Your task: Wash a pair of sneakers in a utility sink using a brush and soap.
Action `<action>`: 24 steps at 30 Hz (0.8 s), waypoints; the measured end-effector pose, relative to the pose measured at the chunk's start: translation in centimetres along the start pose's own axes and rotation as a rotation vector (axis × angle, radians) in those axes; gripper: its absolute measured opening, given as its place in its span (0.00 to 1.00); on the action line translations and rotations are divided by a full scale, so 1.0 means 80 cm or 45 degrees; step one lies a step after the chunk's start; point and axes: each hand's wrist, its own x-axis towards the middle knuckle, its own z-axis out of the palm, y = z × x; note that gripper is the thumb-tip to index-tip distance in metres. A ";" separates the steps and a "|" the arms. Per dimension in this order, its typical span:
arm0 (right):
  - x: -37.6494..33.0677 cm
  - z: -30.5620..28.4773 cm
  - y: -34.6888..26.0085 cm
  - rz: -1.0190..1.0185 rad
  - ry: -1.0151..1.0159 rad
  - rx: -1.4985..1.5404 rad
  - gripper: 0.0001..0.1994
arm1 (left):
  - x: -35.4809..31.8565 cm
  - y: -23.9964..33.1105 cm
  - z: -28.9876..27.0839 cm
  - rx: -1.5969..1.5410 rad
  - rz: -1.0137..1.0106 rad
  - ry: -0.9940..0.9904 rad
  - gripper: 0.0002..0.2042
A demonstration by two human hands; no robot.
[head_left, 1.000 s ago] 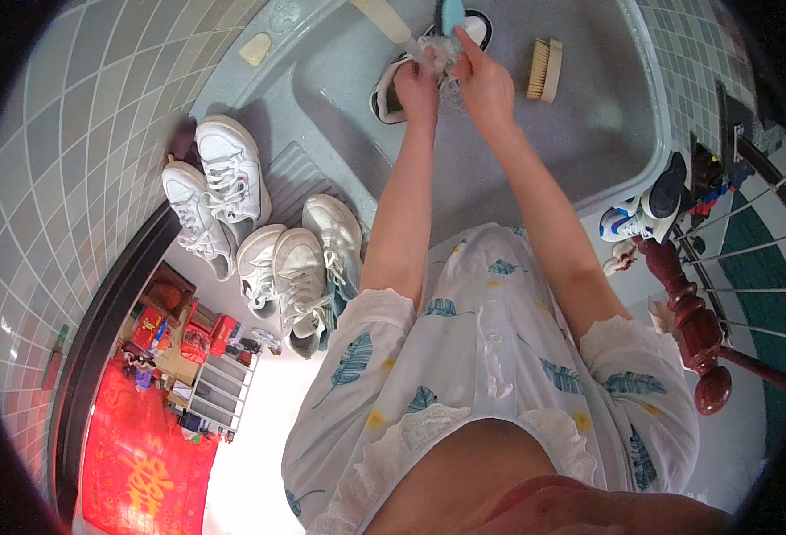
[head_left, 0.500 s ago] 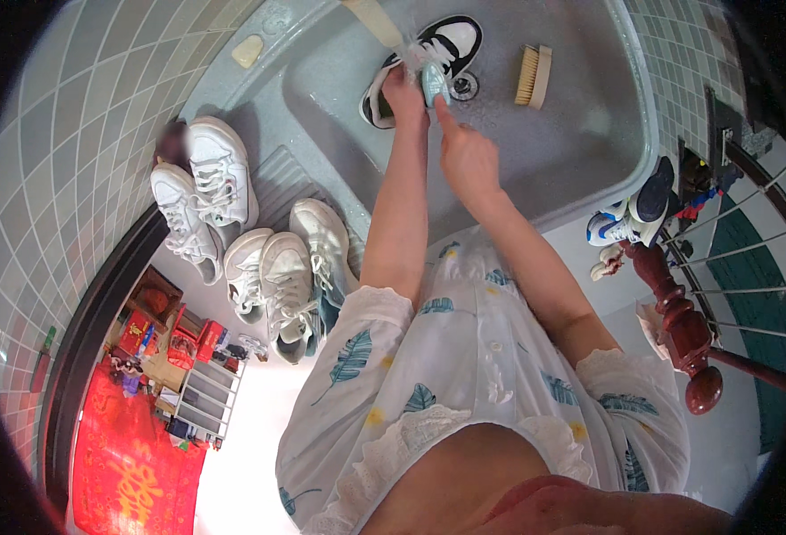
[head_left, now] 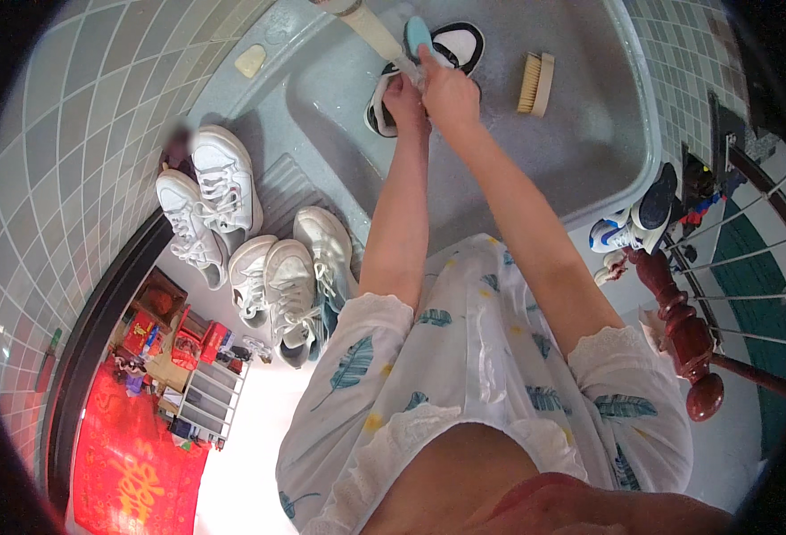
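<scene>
A black and white sneaker (head_left: 458,45) lies in the grey sink (head_left: 500,169), its toe pointing away to the right. My left hand (head_left: 403,102) is closed on the shoe near its ankle opening. Closed around a light blue oval brush (head_left: 418,36), my right hand (head_left: 451,96) is above the shoe's middle, the thumb or a finger along the brush. Its bristles are hidden. Water runs from the pale tap (head_left: 370,28) onto the shoe beside my hands, which cover much of its laces and side.
A wooden scrub brush (head_left: 535,85) lies at the right in the basin. Soap (head_left: 250,61) sits on the left rim. White sneakers (head_left: 223,183) and several more (head_left: 290,276) stand at the left. A blue and white pair (head_left: 638,218) and a wooden post (head_left: 678,312) are at the right.
My right hand has moved up and left with the brush, toward the tap. The brush has turned and now sits farther up, by the shoe's toe. My left hand stays on the shoe.
</scene>
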 end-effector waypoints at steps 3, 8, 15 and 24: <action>-0.056 -0.007 -0.002 0.026 -0.016 0.017 0.25 | -0.001 0.003 -0.008 0.048 -0.025 0.102 0.10; -0.052 -0.007 -0.001 0.055 -0.154 0.021 0.24 | -0.012 0.015 0.002 0.231 -0.098 0.114 0.20; -0.059 -0.028 0.031 0.097 -0.007 0.219 0.22 | -0.077 0.066 -0.031 1.596 0.818 -0.043 0.18; -0.081 -0.040 0.019 0.180 -0.024 0.361 0.20 | -0.080 0.095 -0.034 2.186 1.018 0.494 0.22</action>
